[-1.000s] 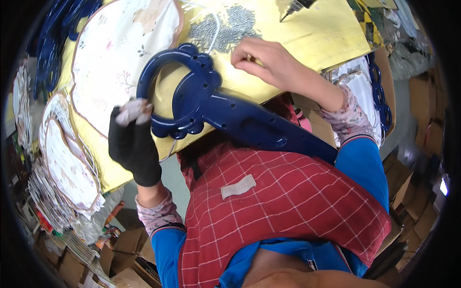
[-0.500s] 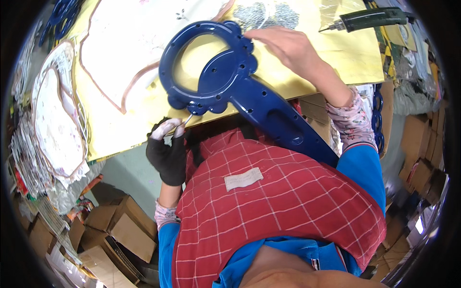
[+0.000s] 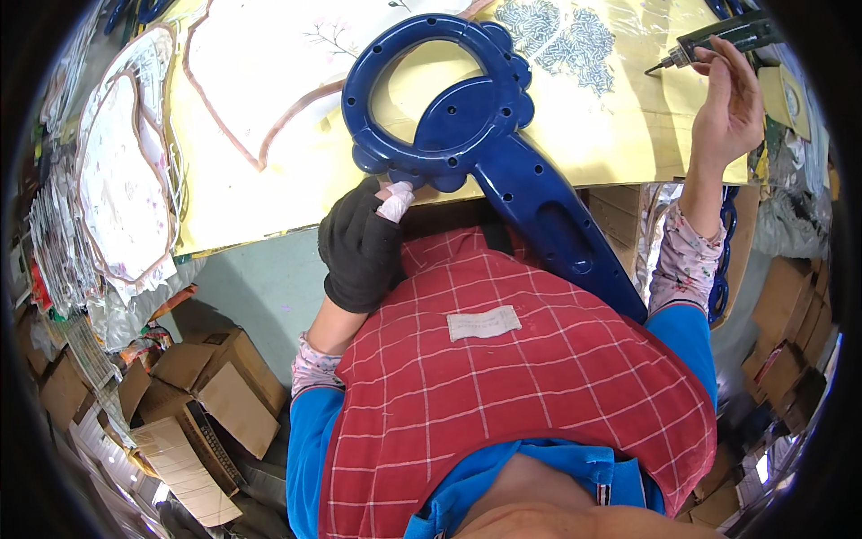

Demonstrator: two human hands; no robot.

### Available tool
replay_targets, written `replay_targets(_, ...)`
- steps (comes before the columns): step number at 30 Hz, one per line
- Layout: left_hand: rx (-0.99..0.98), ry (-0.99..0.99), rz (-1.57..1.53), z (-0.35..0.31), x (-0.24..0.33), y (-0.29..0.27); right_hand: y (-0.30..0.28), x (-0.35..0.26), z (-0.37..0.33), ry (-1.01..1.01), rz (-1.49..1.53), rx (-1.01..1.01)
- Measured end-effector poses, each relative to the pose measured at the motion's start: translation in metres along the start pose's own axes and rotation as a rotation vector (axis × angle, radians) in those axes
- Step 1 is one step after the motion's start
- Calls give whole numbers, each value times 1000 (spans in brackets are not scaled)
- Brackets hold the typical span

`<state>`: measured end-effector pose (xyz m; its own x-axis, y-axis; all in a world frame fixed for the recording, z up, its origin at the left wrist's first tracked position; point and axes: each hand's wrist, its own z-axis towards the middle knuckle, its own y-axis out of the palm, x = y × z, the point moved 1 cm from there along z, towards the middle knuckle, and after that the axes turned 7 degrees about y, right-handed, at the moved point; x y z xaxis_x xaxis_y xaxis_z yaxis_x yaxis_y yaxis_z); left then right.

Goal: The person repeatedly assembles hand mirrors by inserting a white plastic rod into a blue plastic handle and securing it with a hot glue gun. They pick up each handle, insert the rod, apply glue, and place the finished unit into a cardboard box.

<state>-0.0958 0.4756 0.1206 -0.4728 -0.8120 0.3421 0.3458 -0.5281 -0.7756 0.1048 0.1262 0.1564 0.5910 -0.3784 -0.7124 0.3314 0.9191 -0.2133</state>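
A glossy dark blue plastic part, with a round ring head, scalloped edge and long handle, rests partly on the yellow-topped table, its handle sloping toward my apron. Several small holes dot it. My left hand, in a black fingerless glove with white tape on a finger, is closed on the ring's lower left edge; its fingertips are partly hidden, and I cannot see whether a screw is between them. At the far right my bare right hand reaches up to a dark green power screwdriver, fingers loosely bent and apart at its front end.
A pile of small silvery screws lies on the yellow sheet at the back. White printed panels with brown edging cover the left part of the table. Open cardboard boxes stand on the floor at left, with more boxes at right.
My right hand has left the blue part's ring and moved right to the screwdriver. My left hand has moved up against the ring's edge; the thin screw-like piece seen in its fingers no longer shows.
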Motion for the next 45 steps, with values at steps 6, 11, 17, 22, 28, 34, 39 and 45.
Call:
replay_targets(6,-17,-24,-5,-4,1,2,-29,37,26,-47,81,352)
replay_targets(11,-142,-78,198,-1,2,-3,-49,91,43,291,177,440)
replay_targets(17,-167,399,-14,46,20,56,-31,106,55,744,443,200)
replay_targets(22,-133,522,-167,73,35,93,-13,54,47,602,519,72)
replay_targets(28,-194,541,-237,87,30,86,47,-8,10,347,839,-284)
replay_targets(34,-196,520,-253,91,35,88,84,-26,3,234,917,-459)
replay_targets(39,-173,527,-218,90,33,88,85,-35,5,249,817,-512)
replay_targets(45,-200,552,-187,92,34,87,90,-43,-1,391,700,-543)
